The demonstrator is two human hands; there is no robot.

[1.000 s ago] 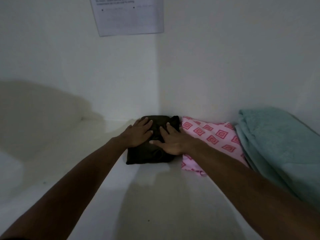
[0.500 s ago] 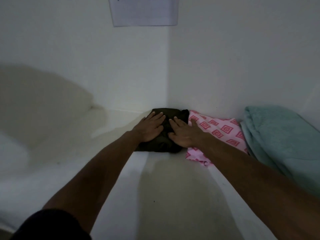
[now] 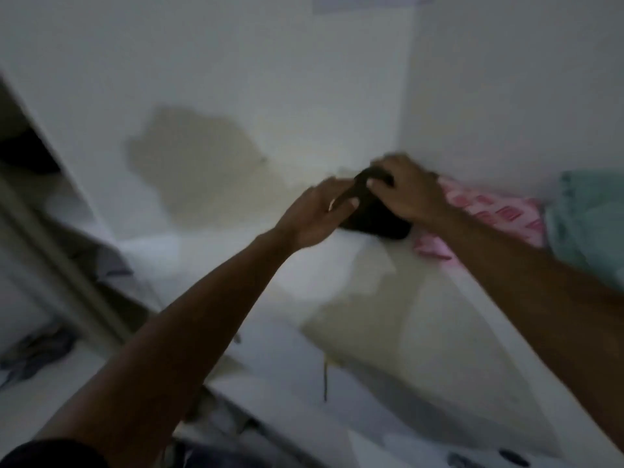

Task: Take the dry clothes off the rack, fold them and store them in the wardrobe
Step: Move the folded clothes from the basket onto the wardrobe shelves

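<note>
White wardrobe shelf (image 3: 354, 325) meets white walls in the far corner. Teal towel (image 3: 587, 224) far right, pink patterned cloth (image 3: 489, 211) beside it, then the dark folded garment (image 3: 374, 216), both hands resting flat on it: left hand (image 3: 314, 214), right hand (image 3: 410, 190).

No legible text

A paper sheet (image 3: 371, 0) on the wardrobe's back wall, top edge, is too blurred to read.

Both hands sit on a dark folded garment (image 3: 374, 216) in the back corner of a white wardrobe shelf (image 3: 388, 319). The right hand (image 3: 410, 189) lies on top; the left hand (image 3: 315, 214) seems to touch its near-left edge, though blurred. A pink patterned cloth (image 3: 489, 214) lies just beside it, then a teal towel (image 3: 591, 224).
</note>
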